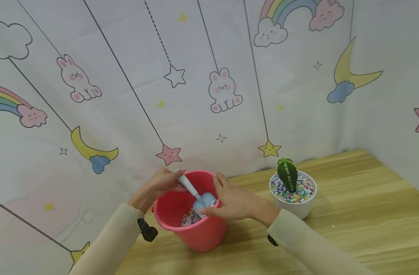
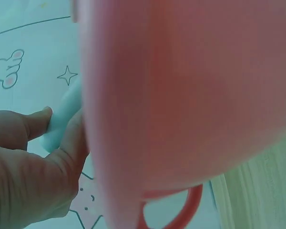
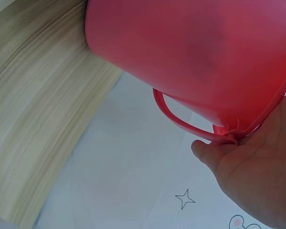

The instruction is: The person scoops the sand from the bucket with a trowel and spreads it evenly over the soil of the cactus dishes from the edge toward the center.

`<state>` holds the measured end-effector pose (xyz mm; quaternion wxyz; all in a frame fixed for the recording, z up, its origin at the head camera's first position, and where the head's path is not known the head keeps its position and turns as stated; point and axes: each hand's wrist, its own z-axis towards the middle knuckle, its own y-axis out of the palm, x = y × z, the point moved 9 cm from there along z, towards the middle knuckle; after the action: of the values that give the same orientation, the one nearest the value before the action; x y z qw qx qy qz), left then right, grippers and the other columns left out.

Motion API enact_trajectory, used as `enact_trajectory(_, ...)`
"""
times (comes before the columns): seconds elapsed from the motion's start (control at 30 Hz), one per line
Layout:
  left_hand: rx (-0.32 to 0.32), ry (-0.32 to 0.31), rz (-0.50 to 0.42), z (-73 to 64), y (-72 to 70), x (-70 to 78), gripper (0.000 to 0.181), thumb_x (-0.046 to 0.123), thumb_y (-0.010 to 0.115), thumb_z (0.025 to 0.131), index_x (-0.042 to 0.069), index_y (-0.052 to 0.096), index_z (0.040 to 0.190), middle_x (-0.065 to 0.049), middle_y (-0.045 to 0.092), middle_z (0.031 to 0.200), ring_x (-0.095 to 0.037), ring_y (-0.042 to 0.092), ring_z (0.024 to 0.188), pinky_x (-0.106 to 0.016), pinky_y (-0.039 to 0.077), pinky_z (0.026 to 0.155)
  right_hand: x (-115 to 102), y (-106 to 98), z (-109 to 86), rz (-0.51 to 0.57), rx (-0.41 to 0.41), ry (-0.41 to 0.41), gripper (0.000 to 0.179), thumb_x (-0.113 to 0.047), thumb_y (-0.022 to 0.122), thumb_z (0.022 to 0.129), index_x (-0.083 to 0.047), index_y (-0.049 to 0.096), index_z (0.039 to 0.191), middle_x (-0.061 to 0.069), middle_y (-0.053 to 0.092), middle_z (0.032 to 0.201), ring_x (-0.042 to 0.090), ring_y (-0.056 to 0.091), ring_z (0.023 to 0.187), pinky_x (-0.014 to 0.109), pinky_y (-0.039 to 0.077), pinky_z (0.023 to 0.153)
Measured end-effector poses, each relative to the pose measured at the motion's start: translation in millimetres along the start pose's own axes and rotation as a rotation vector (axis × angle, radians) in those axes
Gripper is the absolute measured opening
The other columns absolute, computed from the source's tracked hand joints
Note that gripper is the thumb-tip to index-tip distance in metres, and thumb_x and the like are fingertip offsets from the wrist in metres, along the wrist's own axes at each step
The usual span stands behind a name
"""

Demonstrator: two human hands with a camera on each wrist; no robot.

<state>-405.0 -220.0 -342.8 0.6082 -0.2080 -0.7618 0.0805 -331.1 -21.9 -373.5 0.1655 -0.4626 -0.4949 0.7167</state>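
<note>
My left hand (image 1: 163, 181) grips the pale blue handle of a toy shovel (image 1: 189, 186), thumb and fingers around its upper end. Tilted down into a red bucket (image 1: 204, 235), the shovel has a few beads on its blade. Small multicoloured beads (image 1: 190, 218) lie at the bucket's bottom. My right hand (image 1: 238, 200) holds the bucket's right rim, its thumb reaching over the front edge near the blade. In the right wrist view one finger lies by the bucket's carrying handle (image 3: 181, 121). The bucket wall hides the shovel's blade in the left wrist view.
Right of the bucket stands a white pot (image 1: 295, 208) with a green cactus (image 1: 287, 173) among colourful beads. A wooden table (image 1: 367, 214) carries both. Behind it hangs a white cloth (image 1: 127, 126) printed with rabbits, stars and moons.
</note>
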Motion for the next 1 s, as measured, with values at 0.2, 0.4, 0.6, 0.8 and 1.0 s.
enact_trajectory(0.2, 0.014, -0.011, -0.103, -5.6, -12.5, -10.5, 0.049, 0.029, 0.061, 0.108, -0.014, 0.062, 0.132, -0.013, 0.08, 0.097, -0.025, 0.082, 0.089, -0.04, 0.067, 0.087, -1.0, -0.7, -2.8, -0.034, -0.026, 0.001, 0.131, -0.091, 0.057, 0.08, -0.01, 0.007, 0.17, 0.009, 0.013, 0.177, 0.032, 0.036, 0.157, 0.047, 0.063, 0.103)
enact_trajectory(0.4, 0.04, -0.061, -0.194, -10.0, -21.4, -22.9, 0.053, 0.032, 0.062, 0.107, -0.013, 0.061, 0.135, -0.012, 0.081, 0.096, -0.023, 0.082, 0.087, -0.042, 0.064, 0.092, -2.4, -1.3, -3.7, -0.04, -0.026, -0.01, 0.135, -0.091, 0.06, 0.076, -0.011, 0.006, 0.17, 0.008, 0.015, 0.177, 0.031, 0.038, 0.155, 0.046, 0.065, 0.1)
enact_trajectory(0.6, 0.036, -0.071, -0.229, -11.4, -25.3, -28.0, 0.054, 0.033, 0.061, 0.108, -0.013, 0.059, 0.137, -0.012, 0.081, 0.096, -0.023, 0.082, 0.088, -0.039, 0.065, 0.09, -1.4, 0.0, -2.8, -0.022, -0.018, -0.008, 0.135, -0.09, 0.062, 0.076, -0.011, 0.006, 0.17, 0.008, 0.017, 0.176, 0.03, 0.046, 0.148, 0.043, 0.067, 0.096)
enact_trajectory(0.8, 0.052, -0.076, -0.28, -13.9, -29.8, -33.6, 0.053, 0.032, 0.059, 0.108, -0.011, 0.057, 0.137, -0.011, 0.08, 0.097, -0.024, 0.082, 0.089, -0.037, 0.066, 0.087, -1.1, -0.2, -1.9, -0.008, -0.009, -0.011, 0.135, -0.091, 0.062, 0.075, -0.011, 0.007, 0.17, 0.008, 0.018, 0.175, 0.031, 0.045, 0.149, 0.044, 0.066, 0.096)
enact_trajectory(1.0, 0.073, -0.078, -0.365, -19.0, -37.5, -38.6, 0.054, 0.031, 0.059, 0.108, -0.009, 0.051, 0.143, -0.011, 0.079, 0.099, -0.024, 0.082, 0.092, -0.037, 0.066, 0.088, -0.5, -0.3, -2.7, -0.021, -0.006, -0.014, 0.136, -0.092, 0.061, 0.076, -0.01, 0.005, 0.17, 0.011, 0.012, 0.177, 0.035, 0.035, 0.158, 0.05, 0.061, 0.106)
